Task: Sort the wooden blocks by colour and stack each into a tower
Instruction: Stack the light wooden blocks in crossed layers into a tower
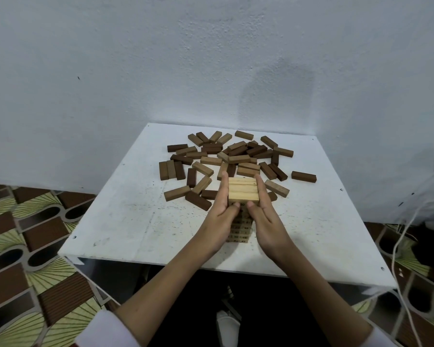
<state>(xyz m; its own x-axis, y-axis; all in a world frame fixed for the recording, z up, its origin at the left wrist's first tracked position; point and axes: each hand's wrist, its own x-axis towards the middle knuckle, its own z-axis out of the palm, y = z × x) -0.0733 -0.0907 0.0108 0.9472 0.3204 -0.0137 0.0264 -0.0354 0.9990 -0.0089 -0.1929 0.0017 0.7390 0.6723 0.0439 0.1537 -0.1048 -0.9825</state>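
Wooden blocks of the palest colour already stand as a tower [243, 194] near the front middle of the white table [125, 221], and the head view, the only one given, looks almost straight down onto its top layer of side-by-side blocks. Both hands bracket that top: the left hand [221, 219] lies flat against the tower's left face with straight fingers reaching up past the top edge, and the right hand [266, 219] mirrors it on the right face, both thumbs tucked against the near side. Neither hand curls around a block; they press inward with extended fingers, which I read as squaring up the layers so the stack stays plumb rather than lifting anything. Printed marks show on the tower's near face between the wrists, too small to read. Behind the tower, towards the wall [211, 71], the mid-brown and dark-brown blocks [226, 156] lie scattered in a loose heap, mixed together and partly overlapping, with one dark block [303, 176] well apart to the right. So the light colour looks finished or nearly so, while the two darker colours remain unsorted. A white cord [398, 246] hangs off to the right over the patterned floor [23, 246].
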